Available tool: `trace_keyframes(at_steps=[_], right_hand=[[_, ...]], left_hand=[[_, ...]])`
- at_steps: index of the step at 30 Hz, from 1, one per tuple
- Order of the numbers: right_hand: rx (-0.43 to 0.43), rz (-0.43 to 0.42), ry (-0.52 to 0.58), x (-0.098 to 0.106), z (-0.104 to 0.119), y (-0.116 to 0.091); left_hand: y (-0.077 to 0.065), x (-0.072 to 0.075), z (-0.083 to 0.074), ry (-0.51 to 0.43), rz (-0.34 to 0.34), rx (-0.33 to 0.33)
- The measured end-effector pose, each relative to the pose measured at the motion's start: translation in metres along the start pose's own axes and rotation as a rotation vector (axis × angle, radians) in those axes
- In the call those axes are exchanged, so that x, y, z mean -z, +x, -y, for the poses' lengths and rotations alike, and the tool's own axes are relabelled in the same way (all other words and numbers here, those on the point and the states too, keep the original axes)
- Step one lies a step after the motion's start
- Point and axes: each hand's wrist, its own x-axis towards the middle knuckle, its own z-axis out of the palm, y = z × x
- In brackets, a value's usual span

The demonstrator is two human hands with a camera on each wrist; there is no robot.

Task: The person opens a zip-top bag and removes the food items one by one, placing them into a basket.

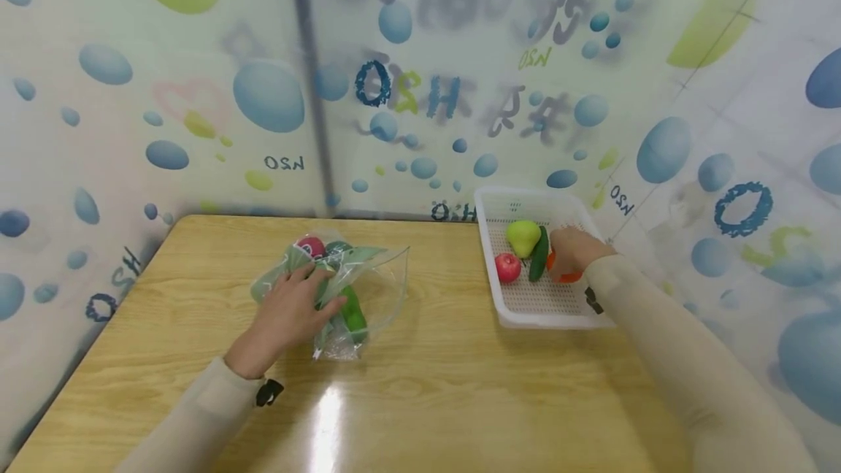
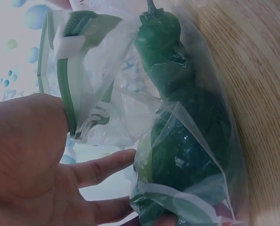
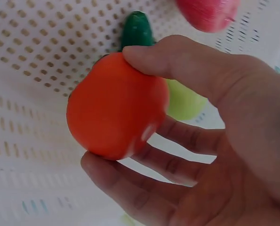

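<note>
My right hand point(image 1: 570, 250) reaches into a white plastic basket point(image 1: 525, 320) and holds an orange-red tomato point(image 3: 118, 106) between thumb and fingers. Beside it in the basket lie a green cucumber point(image 1: 539, 255), a yellow-green pear point(image 1: 523, 238) and a red apple point(image 1: 508, 267). On the left, my left hand point(image 1: 289, 316) rests on a clear zip bag point(image 1: 388, 290), its fingers spread and touching the plastic. Inside the bag are a long green vegetable point(image 1: 353, 312), a red round item point(image 1: 312, 246) and dark green items point(image 2: 191, 136), partly hidden by the plastic and hand.
Both the bag and the basket stand on a light wooden table point(image 1: 420, 400), the basket near its back right edge. Behind the table hangs a patterned curtain point(image 1: 420, 130) with blue and green spots. Another patterned sheet point(image 1: 742, 239) runs along the right side.
</note>
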Motion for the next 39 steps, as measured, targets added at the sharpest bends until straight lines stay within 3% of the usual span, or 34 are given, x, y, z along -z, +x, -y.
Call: trace_keyframes(at_steps=[8, 23, 33, 39], right_hand=[[0.017, 0.042, -0.033, -0.006, 0.001, -0.004], [0.062, -0.096, 0.048, 0.002, 0.016, -0.019], [0.219, -0.299, 0.081, 0.01, 0.075, -0.044], [0.387, -0.433, 0.091, 0.008, 0.113, -0.064]], left_hand=[[-0.001, 0.0, -0.001, -0.009, -0.012, -0.01], [0.002, 0.001, -0.001, -0.029, -0.003, -0.008], [0.003, 0.002, 0.001, -0.035, -0.016, -0.029], [0.003, 0.002, 0.0, -0.039, -0.008, -0.017]])
